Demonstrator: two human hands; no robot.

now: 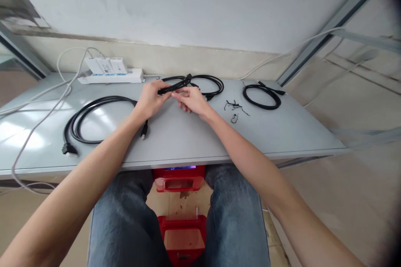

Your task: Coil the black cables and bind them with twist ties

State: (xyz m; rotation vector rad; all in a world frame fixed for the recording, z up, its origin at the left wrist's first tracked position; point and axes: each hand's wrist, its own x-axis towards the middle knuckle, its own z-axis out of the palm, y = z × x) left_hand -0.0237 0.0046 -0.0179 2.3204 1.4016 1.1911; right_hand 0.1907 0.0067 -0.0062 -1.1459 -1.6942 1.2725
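Hands on a thin black cable (pixel 178 84), just above a flat grey table (pixel 188 137), seen from the wearer's head.

Left hand (pixel 150 101) with grip clamped round a bunched stretch of the cable, its loops reaching toward the far edge of the table. Right hand (pixel 193 101) just beside the left, grip pinched shut, fingertips (pixel 181 94) on the same bunch. To the left, a larger loose coil of thicker black cable (pixel 106 99) flat on the table, both plug ends toward the near edge. To the right, well apart, a small neat coil of black cable (pixel 260 107), and a scatter of short black twist ties (pixel 234 106) between that coil and the right hand. At the far left, a white power strip (pixel 125 77) carrying white plug adapters (pixel 106 66). Under the table, knees in blue jeans (pixel 125 217) and a red plastic stool (pixel 179 183).
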